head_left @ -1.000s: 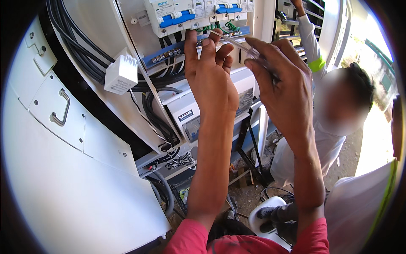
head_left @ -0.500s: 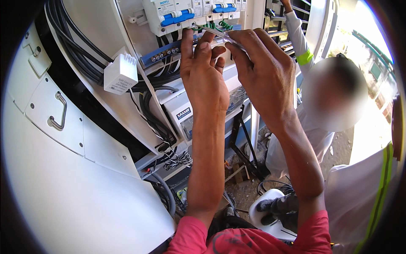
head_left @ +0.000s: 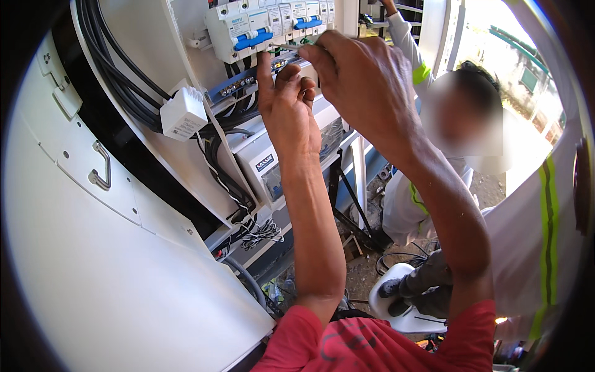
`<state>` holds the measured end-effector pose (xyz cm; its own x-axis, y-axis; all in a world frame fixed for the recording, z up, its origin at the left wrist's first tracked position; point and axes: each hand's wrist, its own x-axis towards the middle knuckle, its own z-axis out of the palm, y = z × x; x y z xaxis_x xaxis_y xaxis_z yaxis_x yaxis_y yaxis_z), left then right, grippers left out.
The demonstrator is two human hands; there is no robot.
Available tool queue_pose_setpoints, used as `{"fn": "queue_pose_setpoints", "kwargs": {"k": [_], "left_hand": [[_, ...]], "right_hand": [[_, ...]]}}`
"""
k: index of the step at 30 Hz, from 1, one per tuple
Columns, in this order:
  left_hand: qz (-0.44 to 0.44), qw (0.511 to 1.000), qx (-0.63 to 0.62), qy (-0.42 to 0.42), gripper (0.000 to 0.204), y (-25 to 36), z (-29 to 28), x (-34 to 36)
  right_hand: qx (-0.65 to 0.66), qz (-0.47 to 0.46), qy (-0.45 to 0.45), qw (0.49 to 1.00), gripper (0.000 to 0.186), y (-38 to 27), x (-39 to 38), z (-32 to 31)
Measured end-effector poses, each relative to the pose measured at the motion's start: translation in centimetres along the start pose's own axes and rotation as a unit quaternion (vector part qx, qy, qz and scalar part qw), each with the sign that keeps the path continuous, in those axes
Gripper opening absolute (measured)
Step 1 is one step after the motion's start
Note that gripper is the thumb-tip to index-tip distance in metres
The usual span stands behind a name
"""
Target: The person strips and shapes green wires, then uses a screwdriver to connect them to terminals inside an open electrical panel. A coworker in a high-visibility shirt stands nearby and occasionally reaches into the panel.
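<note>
A row of white circuit breakers (head_left: 232, 28) with blue toggles sits at the top of an open cabinet. My right hand (head_left: 365, 80) grips a screwdriver (head_left: 287, 46), its thin shaft pointing left at the breakers' lower edge; its clear handle is mostly hidden in the fingers. Just below that edge is my left hand (head_left: 289, 108), palm toward me. Its index finger stretches up to the breakers' underside, while the other fingers are bent and apart. Green wires (head_left: 305, 41) show beside the screwdriver. A blue terminal bar (head_left: 232, 87) with screws runs beneath the breakers.
Thick black cables (head_left: 114, 59) and a white block (head_left: 184, 113) lie left of my hands. A white box (head_left: 266, 164) sits below, near twisted black-and-white wires (head_left: 263, 232). At right, one person's sleeve (head_left: 403, 37) reaches up; another white garment (head_left: 520, 248) is close. Shoes rest on a white seat (head_left: 378, 297).
My right hand has shifted left and turned over, its back now higher, with the screwdriver lying flatter. My left index finger stays under the breakers. The whole view has shifted slightly.
</note>
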<state>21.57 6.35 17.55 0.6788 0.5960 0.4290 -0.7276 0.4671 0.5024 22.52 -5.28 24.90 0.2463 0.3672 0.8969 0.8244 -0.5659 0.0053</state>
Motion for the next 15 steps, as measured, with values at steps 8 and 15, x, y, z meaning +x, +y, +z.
{"fn": "queue_pose_setpoints", "kwargs": {"k": [8, 15], "left_hand": [[0.017, 0.999, -0.03, 0.029, 0.072, -0.2, 1.1, 0.1], [0.028, 0.999, -0.013, -0.007, 0.071, -0.2, 0.7, 0.3]], "right_hand": [[0.093, -0.002, 0.034, 0.995, 0.034, -0.7, -1.1, 0.8], [-0.047, 0.054, -0.056, 0.996, 0.019, -1.9, 0.0, 0.5]]}}
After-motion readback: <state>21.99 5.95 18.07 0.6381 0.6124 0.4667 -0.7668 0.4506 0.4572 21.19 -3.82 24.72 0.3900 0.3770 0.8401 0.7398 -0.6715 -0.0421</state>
